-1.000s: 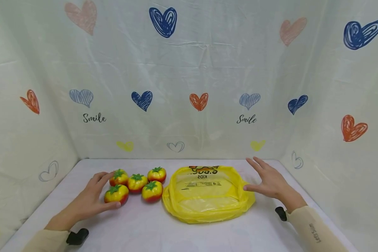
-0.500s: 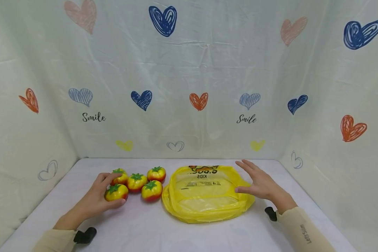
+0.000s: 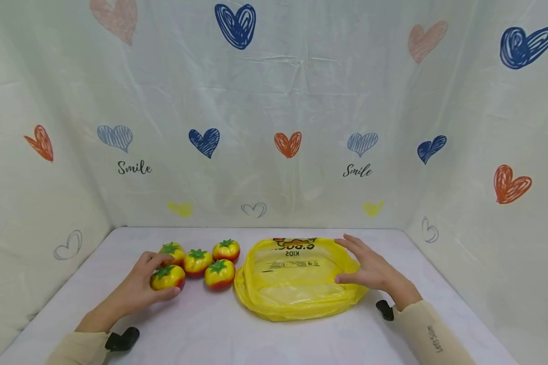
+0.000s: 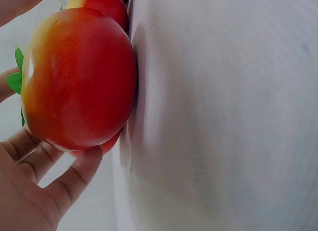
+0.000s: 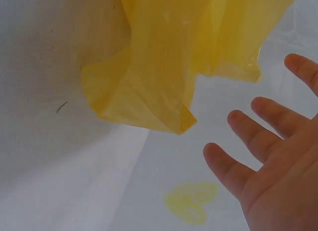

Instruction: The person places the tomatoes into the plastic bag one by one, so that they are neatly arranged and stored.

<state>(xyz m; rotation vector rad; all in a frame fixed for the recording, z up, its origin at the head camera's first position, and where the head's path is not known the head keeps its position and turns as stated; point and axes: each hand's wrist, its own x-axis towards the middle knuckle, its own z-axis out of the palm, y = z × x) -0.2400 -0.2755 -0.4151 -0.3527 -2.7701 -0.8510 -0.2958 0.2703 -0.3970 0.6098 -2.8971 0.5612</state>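
Left hand (image 3: 139, 289) curls round a toy tomato (image 3: 167, 277), thumb below and fingers over its top, gripping it where it sits on the white tabletop (image 3: 210, 334) toward the left side. In the left wrist view the same tomato (image 4: 79, 77) fills the frame, red blending to yellow with a green leaf at its edge, and the fingers (image 4: 35, 156) wrap beneath it while it rests against the cloth.

Three more toy tomatoes (image 3: 198, 259) sit just behind and to the right of the held one, bunched close together, nearer the back edge of the tabletop.

Right hand (image 3: 370, 268) lies with fingers spread and nearly straight, relaxed and holding nothing, resting on the right rim of a yellow plastic bag (image 3: 297, 284). The bag lies flat and crumpled near the middle of the tabletop, its printed side up, just right of the tomatoes. In the right wrist view the yellow plastic (image 5: 184, 67) hangs in folds beside the outstretched fingers (image 5: 233, 166); whether they touch it there cannot be told.

Both arms wear beige sleeves (image 3: 431, 337). White cloth printed with hearts (image 3: 287, 144) and the word Smile walls in the tabletop on three sides.
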